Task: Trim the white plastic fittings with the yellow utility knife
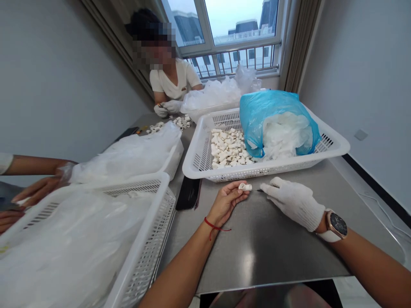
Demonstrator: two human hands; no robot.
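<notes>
Between the bare fingers of my left hand (227, 200) is a small white plastic pipe fitting (245, 187), its round opening showing. My right hand (292, 201) wears a white knitted glove, its fingers closed on a thin dark tool (258, 190) whose tip points left at the fitting. Most of the tool is hidden by the glove, so its kind does not show. Both hands are just above the grey metal table (257, 252). Beyond them, a white slotted basket (205, 173) holds a heap of similar fittings (229, 147) beside a blue plastic bag (272, 102).
A dark phone-like object (188, 194) lies left of my hands. White baskets with clear plastic bags (80, 239) stand along the left. One co-worker (175, 81) in white gloves sits by the window; another person's hands (38, 190) are at the left edge.
</notes>
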